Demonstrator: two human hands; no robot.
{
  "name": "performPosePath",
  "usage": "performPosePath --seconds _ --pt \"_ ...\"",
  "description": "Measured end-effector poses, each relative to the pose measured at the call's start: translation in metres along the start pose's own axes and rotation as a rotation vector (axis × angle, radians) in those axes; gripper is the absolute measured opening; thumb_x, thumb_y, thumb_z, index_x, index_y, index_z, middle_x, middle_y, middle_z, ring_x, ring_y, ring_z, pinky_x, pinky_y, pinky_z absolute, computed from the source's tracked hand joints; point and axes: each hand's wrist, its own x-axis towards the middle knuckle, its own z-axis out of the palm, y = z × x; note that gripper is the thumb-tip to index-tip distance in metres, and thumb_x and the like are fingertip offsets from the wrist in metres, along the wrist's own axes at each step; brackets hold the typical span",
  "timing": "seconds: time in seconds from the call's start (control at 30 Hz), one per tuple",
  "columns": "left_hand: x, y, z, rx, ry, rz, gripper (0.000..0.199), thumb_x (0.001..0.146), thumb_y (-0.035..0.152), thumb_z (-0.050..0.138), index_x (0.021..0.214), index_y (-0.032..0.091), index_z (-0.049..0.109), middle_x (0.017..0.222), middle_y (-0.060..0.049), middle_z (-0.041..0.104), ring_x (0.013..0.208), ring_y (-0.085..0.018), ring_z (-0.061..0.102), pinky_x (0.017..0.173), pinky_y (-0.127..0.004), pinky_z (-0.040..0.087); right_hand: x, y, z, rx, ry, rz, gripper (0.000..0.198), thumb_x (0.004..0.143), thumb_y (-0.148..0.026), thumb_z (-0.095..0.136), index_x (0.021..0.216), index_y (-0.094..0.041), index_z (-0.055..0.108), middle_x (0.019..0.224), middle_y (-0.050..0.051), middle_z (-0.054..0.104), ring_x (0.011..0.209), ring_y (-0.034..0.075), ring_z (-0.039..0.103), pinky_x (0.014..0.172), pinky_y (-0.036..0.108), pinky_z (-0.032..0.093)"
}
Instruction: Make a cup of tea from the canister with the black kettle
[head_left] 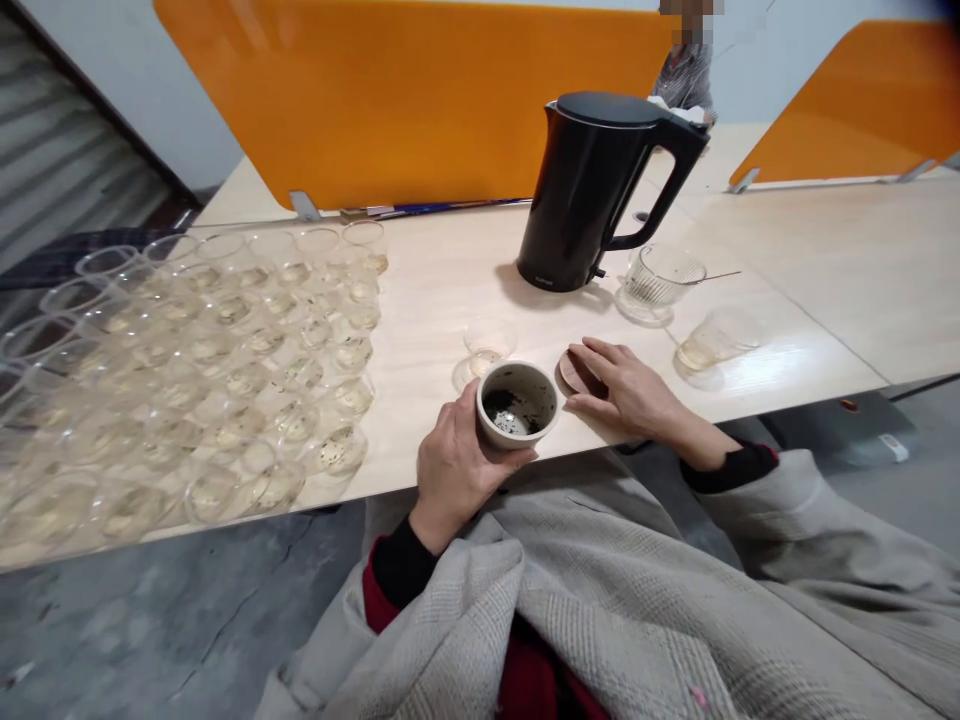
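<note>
My left hand (459, 455) is wrapped round a pale ceramic cup (517, 405), tilted so its mouth faces me. Dark wet tea leaves cling to the cup's inner wall and bottom. To the right, my right hand (626, 390) has its thumb and fingers at the edges of a round brown wooden disc (576, 370) on the table; its palm side is hidden. Just behind the ceramic cup stands a clear plastic cup (489, 340) with a little pale liquid.
Many clear cups (225, 380) with pale liquid and dark bits crowd the table's left. A black kettle (592, 190) stands behind, near a ribbed glass (664, 280) with a thin stick and another clear cup (712, 345). An orange divider (420, 100) lines the back; a person (686, 75) is beyond.
</note>
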Motion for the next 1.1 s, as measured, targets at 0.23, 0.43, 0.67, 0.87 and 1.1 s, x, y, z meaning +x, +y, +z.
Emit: performPosePath --seconds 0.23,0.43,0.67,0.87,1.1 --pt "0.000 0.000 0.001 -0.008 -0.004 -0.008 0.102 0.080 0.074 0.084 0.156 0.022 0.042 0.132 -0.015 0.075 0.114 -0.033 0.076 0.093 -0.046 0.065 0.001 -0.029 -0.022 0.245 0.271 0.006 0.064 0.099 -0.061 0.066 0.154 -0.029 0.059 0.145 0.016 0.064 0.135 0.038 0.062 0.114 0.065 0.052" --pt "0.001 0.003 -0.002 0.006 -0.015 -0.008 0.103 0.080 0.077 0.082 0.156 0.019 0.043 0.133 -0.017 0.075 0.113 -0.034 0.076 0.090 -0.046 0.065 0.019 -0.095 -0.052 0.278 0.184 -0.232 0.077 0.097 -0.069 0.067 0.162 -0.032 0.052 0.153 0.016 0.059 0.139 0.040 0.057 0.115 0.061 0.052" --pt "0.001 0.004 0.000 -0.008 -0.038 -0.029 0.098 0.087 0.082 0.070 0.157 0.019 0.042 0.133 -0.018 0.074 0.112 -0.033 0.076 0.090 -0.046 0.065 0.031 -0.115 -0.037 0.116 0.086 -0.321 0.085 0.099 -0.080 0.050 0.164 -0.025 0.051 0.151 0.019 0.056 0.131 0.040 0.055 0.112 0.063 0.051" --pt "-0.001 0.001 0.002 0.000 -0.058 -0.060 0.101 0.087 0.088 0.063 0.158 0.019 0.042 0.130 -0.018 0.074 0.109 -0.034 0.075 0.089 -0.047 0.065 0.027 -0.112 -0.032 0.072 0.001 -0.377 0.094 0.098 -0.087 0.035 0.170 -0.026 0.044 0.160 0.020 0.050 0.136 0.042 0.052 0.112 0.067 0.050" --pt "-0.003 -0.002 0.001 -0.007 -0.054 0.002 0.095 0.093 0.080 0.063 0.162 0.019 0.037 0.137 -0.019 0.072 0.115 -0.034 0.074 0.094 -0.049 0.065 0.026 -0.114 -0.020 0.152 0.037 -0.348 0.088 0.098 -0.071 0.061 0.172 -0.029 0.038 0.161 0.019 0.049 0.131 0.041 0.055 0.104 0.066 0.058"
